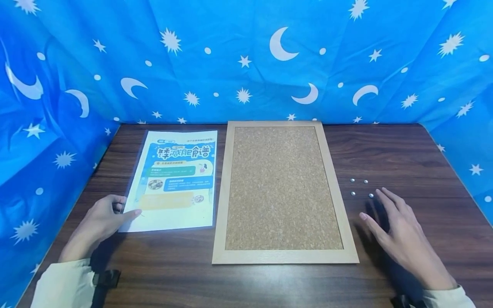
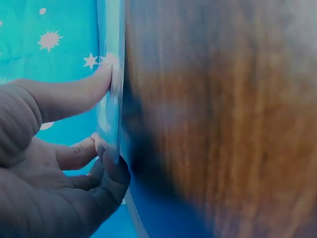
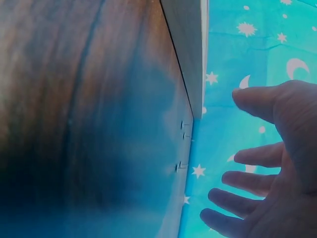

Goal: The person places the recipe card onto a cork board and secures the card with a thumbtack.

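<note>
A printed sheet (image 1: pixel 177 219) with blue, green and yellow panels lies on the left of the table. My left hand (image 1: pixel 101 219) pinches its lower left edge, thumb on top and fingertips curled around the side; the left wrist view shows the same grip on the sheet's thin edge (image 2: pixel 115 124). In the middle is a wood-framed cork board (image 1: pixel 283 188), lying flat. Several small silver thumbtacks (image 1: pixel 353 193) stand point up to the right of it. Just beside them hovers my right hand (image 1: pixel 404 231), fingers spread and holding nothing.
The dark wood-grain table (image 1: pixel 169 273) carries everything. Around its back and sides hangs a blue cloth (image 1: pixel 231 51) with white moons and stars. The board's frame (image 1: pixel 285 256) separates the sheet from the tacks.
</note>
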A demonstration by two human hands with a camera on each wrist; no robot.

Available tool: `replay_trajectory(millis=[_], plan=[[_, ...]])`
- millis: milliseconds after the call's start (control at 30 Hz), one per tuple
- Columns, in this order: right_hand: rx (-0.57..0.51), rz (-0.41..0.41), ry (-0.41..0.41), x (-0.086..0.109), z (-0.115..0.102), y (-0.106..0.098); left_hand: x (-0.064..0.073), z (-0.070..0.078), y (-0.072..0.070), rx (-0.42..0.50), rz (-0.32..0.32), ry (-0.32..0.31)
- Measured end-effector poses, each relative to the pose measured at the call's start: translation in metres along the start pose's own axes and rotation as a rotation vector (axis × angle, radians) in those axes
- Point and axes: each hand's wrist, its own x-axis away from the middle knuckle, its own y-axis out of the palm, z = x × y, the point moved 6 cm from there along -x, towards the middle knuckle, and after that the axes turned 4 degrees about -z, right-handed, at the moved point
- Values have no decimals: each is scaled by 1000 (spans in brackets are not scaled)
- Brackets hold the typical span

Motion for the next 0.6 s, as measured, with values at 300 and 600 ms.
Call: replay_trajectory(millis=[300, 600], plan=[[25, 14, 90, -8, 12, -7, 11, 0, -7, 159, 48, 118], [37, -17, 133, -21, 22, -6, 19, 1, -15, 343, 77, 83]])
